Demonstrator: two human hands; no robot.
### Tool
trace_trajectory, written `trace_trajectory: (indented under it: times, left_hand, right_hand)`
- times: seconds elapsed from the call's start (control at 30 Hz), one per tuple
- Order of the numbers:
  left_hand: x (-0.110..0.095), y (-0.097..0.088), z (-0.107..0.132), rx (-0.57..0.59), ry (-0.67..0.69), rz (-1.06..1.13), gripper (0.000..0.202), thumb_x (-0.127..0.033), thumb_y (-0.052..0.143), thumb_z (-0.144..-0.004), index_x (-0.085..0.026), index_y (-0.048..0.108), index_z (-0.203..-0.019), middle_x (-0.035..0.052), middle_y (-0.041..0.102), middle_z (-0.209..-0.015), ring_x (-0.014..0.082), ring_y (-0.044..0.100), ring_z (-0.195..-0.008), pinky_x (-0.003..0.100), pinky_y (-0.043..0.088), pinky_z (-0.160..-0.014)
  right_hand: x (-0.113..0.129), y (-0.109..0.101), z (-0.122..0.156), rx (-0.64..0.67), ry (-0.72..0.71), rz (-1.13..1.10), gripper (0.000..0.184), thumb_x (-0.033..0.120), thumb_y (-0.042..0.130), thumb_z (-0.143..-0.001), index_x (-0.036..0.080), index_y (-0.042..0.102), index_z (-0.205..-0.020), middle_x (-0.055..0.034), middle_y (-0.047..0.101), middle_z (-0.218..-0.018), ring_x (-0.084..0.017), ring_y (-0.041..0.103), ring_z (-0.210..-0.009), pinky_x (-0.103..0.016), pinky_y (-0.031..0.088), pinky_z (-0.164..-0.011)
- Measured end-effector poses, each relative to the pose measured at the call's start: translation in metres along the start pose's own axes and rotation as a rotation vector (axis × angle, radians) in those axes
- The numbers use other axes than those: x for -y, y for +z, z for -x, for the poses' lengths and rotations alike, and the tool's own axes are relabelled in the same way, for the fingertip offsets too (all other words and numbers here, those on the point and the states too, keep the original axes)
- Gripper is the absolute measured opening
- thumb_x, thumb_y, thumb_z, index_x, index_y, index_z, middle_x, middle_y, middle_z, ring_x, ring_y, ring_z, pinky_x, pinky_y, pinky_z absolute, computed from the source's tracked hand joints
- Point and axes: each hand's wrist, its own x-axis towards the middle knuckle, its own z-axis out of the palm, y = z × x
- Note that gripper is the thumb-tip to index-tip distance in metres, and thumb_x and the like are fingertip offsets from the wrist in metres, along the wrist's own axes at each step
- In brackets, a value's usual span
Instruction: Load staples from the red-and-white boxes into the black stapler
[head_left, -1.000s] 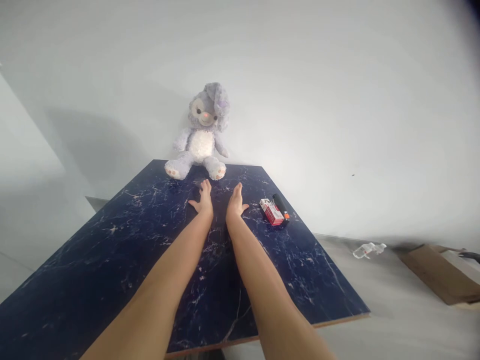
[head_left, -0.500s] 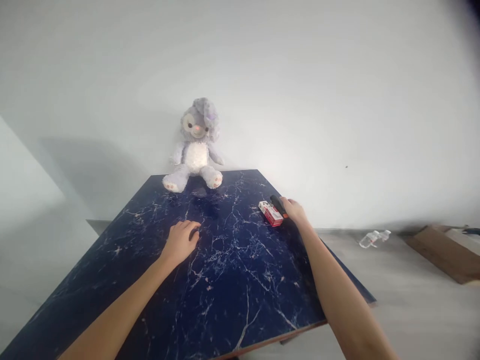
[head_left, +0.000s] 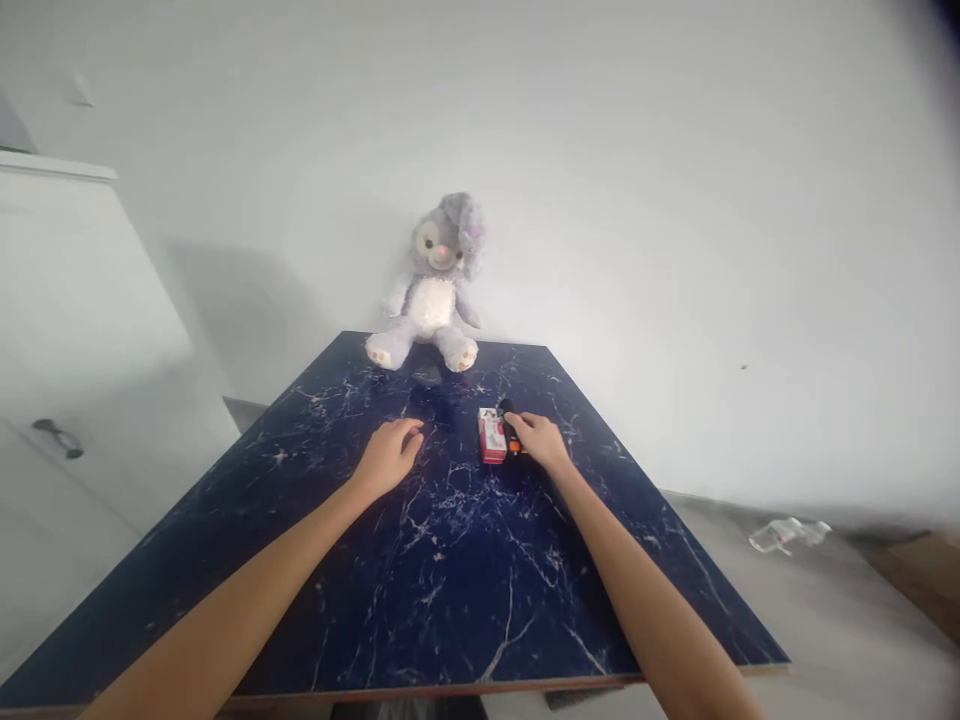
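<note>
My right hand (head_left: 541, 440) is closed around a black object with an orange part (head_left: 511, 420); its exact kind is unclear, and the fingers cover part of it. Directly left of this object, up against it, lies a small red-and-white box (head_left: 492, 437). My left hand (head_left: 388, 456) rests low over the middle of the tabletop, its fingers bent and the thumb apart, with nothing in it. Both hands are on the dark blue marbled table (head_left: 450, 600). At the table's far edge a grey-and-white plush toy (head_left: 433, 300) sits upright against the wall.
On the left stands a white cabinet (head_left: 67, 300) with a dark handle (head_left: 58, 438). Clear plastic bottles (head_left: 784, 535) lie on the floor to the right, near blurred brown cardboard (head_left: 926, 565). A pale wall (head_left: 637, 200) closes off the far side.
My right hand has drawn the black object and the red-and-white box leftward toward the table's middle. The view has swung left, bringing the cabinet in. My left hand stays free.
</note>
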Motion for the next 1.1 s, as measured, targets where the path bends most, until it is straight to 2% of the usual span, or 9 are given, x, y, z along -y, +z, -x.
trace_trajectory:
  times: [0.17,0.27,0.37,0.43,0.57,0.67,0.8,0.93,1.1]
  left_hand:
    - [0.037,-0.025,0.005,-0.092,-0.11,0.164,0.036,-0.038,0.053,-0.092,-0.022,0.063,-0.123,0.0076,0.072,-0.11,0.0247,0.067,-0.102,0.04,0.05,-0.097]
    - [0.076,-0.048,0.007,-0.161,-0.245,0.222,0.035,-0.04,0.056,-0.089,-0.021,0.065,-0.118,0.0077,0.074,-0.107,0.024,0.069,-0.099,0.04,0.052,-0.096]
    - [0.11,-0.071,0.01,-0.293,-0.44,0.328,0.04,-0.046,0.052,-0.09,-0.019,0.064,-0.117,0.0103,0.074,-0.11,0.0253,0.069,-0.105,0.041,0.053,-0.096]
    - [0.124,-0.085,0.012,-0.273,-0.489,0.384,0.047,-0.051,0.051,-0.091,-0.019,0.063,-0.122,0.0112,0.072,-0.117,0.0261,0.068,-0.111,0.041,0.052,-0.097]
    - [0.13,-0.101,0.019,0.045,-0.361,0.407,0.068,-0.057,0.062,-0.085,-0.025,0.051,-0.144,0.0105,0.059,-0.142,0.028,0.058,-0.129,0.04,0.046,-0.107]
    - [0.125,-0.104,0.023,0.166,-0.296,0.385,0.088,-0.055,0.071,-0.079,-0.028,0.036,-0.155,0.0119,0.047,-0.153,0.032,0.052,-0.134,0.043,0.045,-0.109]
    - [0.115,-0.102,0.025,0.173,-0.301,0.307,0.1,-0.051,0.081,-0.069,-0.029,0.035,-0.155,0.0113,0.049,-0.152,0.0342,0.052,-0.134,0.046,0.042,-0.111]
    - [0.109,-0.103,0.025,0.193,-0.333,0.333,0.098,-0.05,0.079,-0.071,-0.027,0.035,-0.155,0.011,0.05,-0.151,0.0325,0.052,-0.134,0.044,0.041,-0.112]
    - [0.106,-0.104,0.022,0.164,-0.41,0.334,0.091,-0.052,0.078,-0.074,-0.027,0.04,-0.152,0.0114,0.051,-0.149,0.0326,0.053,-0.132,0.045,0.04,-0.113]
  right_hand:
    - [0.09,0.076,0.023,0.113,-0.11,-0.145,0.047,0.066,0.049,-0.09,0.025,0.072,-0.084,-0.0034,0.074,-0.083,-0.019,0.068,-0.077,-0.024,0.044,-0.065]
    - [0.143,0.124,0.033,0.055,-0.09,-0.156,0.046,0.063,0.052,-0.09,0.021,0.068,-0.081,-0.0098,0.072,-0.087,-0.023,0.068,-0.083,-0.028,0.048,-0.072]
    - [0.175,0.158,0.033,0.006,-0.052,-0.246,0.042,0.058,0.049,-0.092,0.019,0.064,-0.087,-0.0146,0.069,-0.098,-0.025,0.068,-0.087,-0.032,0.051,-0.075]
    - [0.179,0.17,0.025,-0.022,-0.047,-0.336,0.037,0.049,0.04,-0.098,0.019,0.062,-0.093,-0.0139,0.068,-0.1,-0.024,0.069,-0.087,-0.031,0.052,-0.076]
    - [0.167,0.173,0.004,-0.007,-0.151,-0.416,0.023,0.025,0.046,-0.091,0.02,0.059,-0.109,-0.0082,0.07,-0.109,-0.02,0.067,-0.097,-0.028,0.052,-0.085]
    - [0.162,0.17,-0.002,0.097,-0.327,-0.367,0.047,0.016,0.055,-0.078,0.022,0.056,-0.125,-0.0053,0.071,-0.113,-0.021,0.066,-0.104,-0.028,0.049,-0.092]
    - [0.163,0.166,0.001,0.145,-0.319,-0.402,0.041,0.012,0.051,-0.077,0.023,0.064,-0.114,-0.0028,0.074,-0.1,-0.021,0.068,-0.095,-0.027,0.049,-0.088]
    - [0.151,0.159,-0.004,0.142,-0.187,-0.566,0.032,0.014,0.042,-0.084,0.023,0.07,-0.097,-0.0013,0.074,-0.093,-0.018,0.068,-0.09,-0.025,0.05,-0.085]
    - [0.13,0.154,-0.014,0.285,-0.134,-0.781,0.029,0.015,0.04,-0.084,0.019,0.068,-0.089,-0.0019,0.071,-0.081,-0.015,0.068,-0.078,-0.023,0.054,-0.077]
